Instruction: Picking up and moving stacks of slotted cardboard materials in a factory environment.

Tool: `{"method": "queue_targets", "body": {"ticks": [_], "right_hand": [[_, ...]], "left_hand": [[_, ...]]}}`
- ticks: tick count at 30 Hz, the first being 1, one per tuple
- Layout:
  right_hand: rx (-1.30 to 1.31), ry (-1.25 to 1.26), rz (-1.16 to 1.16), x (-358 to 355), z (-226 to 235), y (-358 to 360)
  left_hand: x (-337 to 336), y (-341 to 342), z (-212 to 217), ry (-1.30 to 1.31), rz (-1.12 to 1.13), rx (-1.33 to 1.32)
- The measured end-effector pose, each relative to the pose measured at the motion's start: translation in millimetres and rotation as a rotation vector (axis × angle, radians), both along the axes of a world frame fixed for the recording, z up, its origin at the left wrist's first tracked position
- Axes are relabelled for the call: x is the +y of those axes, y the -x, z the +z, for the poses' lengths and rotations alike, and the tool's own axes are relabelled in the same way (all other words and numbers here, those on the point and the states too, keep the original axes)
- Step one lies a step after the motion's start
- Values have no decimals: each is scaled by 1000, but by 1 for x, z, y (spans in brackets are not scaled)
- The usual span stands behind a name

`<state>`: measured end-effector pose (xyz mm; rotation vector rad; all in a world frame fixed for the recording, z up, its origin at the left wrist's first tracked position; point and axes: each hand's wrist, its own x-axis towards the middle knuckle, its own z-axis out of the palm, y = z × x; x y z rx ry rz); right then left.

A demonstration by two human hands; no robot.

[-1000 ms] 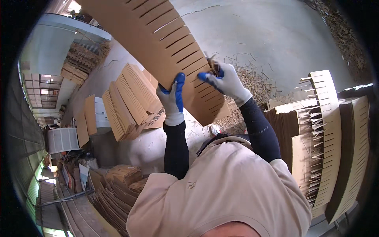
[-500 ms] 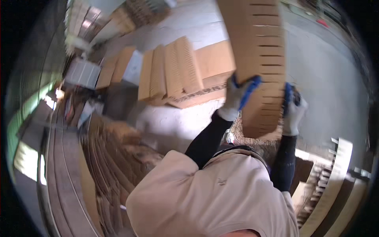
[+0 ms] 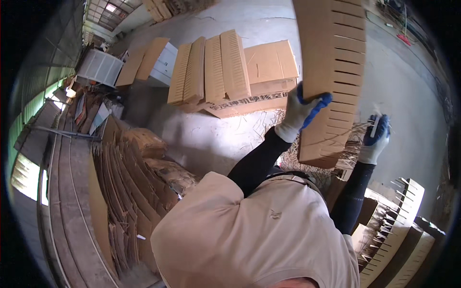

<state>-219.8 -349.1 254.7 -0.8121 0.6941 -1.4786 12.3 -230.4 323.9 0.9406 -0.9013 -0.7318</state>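
My left hand (image 3: 302,113), in a white glove with blue palm and fingers, grips the left edge of a long piece of brown slotted cardboard (image 3: 317,72), thumb across its face. The cardboard stands tall in front of me, a row of cut slots along its right side. My right hand (image 3: 377,134), in a matching glove, is apart from the cardboard, off its lower right edge. Its fingers are curled round a small pale piece that I cannot make out. Thin cardboard scraps (image 3: 357,132) scatter between that hand and the cardboard.
Stacks of slotted cardboard (image 3: 223,67) lie on a large carton (image 3: 259,103) at the far left. Many folded cardboard sheets (image 3: 129,201) lean at my left. More slotted pieces (image 3: 398,221) stand at lower right. Shredded scraps (image 3: 288,158) litter the floor before me.
My right hand has come off the cardboard's right edge and moved down and right. Loose scraps now show beside it. My left hand keeps its hold; the cardboard appears farther right.
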Motion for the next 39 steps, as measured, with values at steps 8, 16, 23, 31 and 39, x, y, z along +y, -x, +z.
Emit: {"method": "queue_targets", "body": {"ticks": [8, 16, 23, 31, 39], "right_hand": [[215, 8, 317, 18, 22, -18], [322, 344, 538, 43, 59, -23], [638, 369, 383, 40, 52, -35], [-144, -170, 20, 23, 23, -25], [367, 332, 529, 43, 33, -6]], "left_hand": [[3, -24, -3, -89, 182, 31], [6, -30, -3, -138, 155, -55], [6, -20, 11, -132, 208, -105], [10, -9, 14, -151, 230, -78], [3, -23, 5, -118, 220, -28]]}}
